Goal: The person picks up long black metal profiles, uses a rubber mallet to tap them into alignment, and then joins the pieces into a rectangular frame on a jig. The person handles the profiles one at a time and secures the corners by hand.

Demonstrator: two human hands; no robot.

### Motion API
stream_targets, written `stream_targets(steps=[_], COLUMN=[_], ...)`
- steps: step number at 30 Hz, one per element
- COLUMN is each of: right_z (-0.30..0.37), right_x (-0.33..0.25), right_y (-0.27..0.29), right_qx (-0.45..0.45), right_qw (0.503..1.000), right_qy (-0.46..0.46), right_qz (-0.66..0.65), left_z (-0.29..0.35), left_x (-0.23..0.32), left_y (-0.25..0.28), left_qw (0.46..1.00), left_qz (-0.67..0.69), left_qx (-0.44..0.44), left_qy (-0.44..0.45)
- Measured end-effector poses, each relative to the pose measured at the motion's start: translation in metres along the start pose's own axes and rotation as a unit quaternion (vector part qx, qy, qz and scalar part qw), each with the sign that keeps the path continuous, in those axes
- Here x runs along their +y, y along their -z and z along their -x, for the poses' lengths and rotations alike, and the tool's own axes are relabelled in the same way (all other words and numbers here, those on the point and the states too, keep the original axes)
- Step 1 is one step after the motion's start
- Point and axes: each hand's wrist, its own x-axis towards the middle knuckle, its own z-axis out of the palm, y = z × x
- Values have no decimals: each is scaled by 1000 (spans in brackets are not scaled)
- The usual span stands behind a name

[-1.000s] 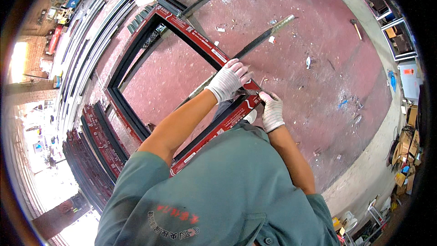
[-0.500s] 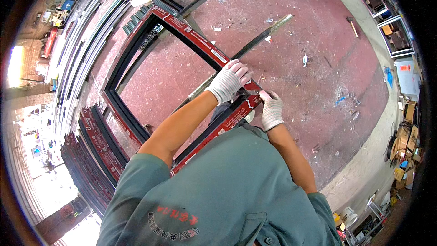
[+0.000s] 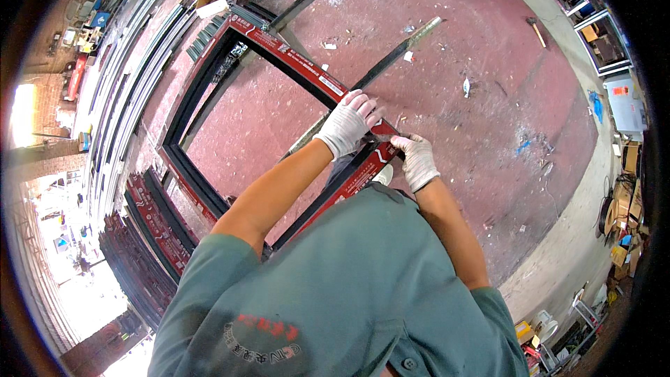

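A large dark window frame, its faces covered with red printed film, lies at a slant in front of me. My left hand, in a whitish striped glove, is closed over the far rail close to the right-hand corner. At that corner, my right hand, gloved too, has its thumb and fingers pinched together against the end of the near rail. Whatever sits between those fingertips is too small to make out. My torso hides part of the near rail.
Long metal profiles run along the left, with red-filmed bars stacked nearer. Under the frame, a support bar reaches out across the reddish floor. A hammer lies far right; boxes and small frames line the right edge.
My right hand has turned slightly and its fingers have closed in further left over the corner. My left hand stays on the far rail. The whole view has shifted a little.
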Motion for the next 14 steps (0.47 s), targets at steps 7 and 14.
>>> stream_targets(steps=[7,14], right_z=[1,15], right_x=[3,-17], right_y=[-2,5], right_qx=[12,-53], right_qw=[1000,989], right_qy=[13,32], right_qz=[-2,-134], left_z=[0,0], left_x=[2,-9], left_y=[2,28], left_qw=[1000,994], left_qz=[1,83], left_qx=[-21,-54], left_qy=[7,-43])
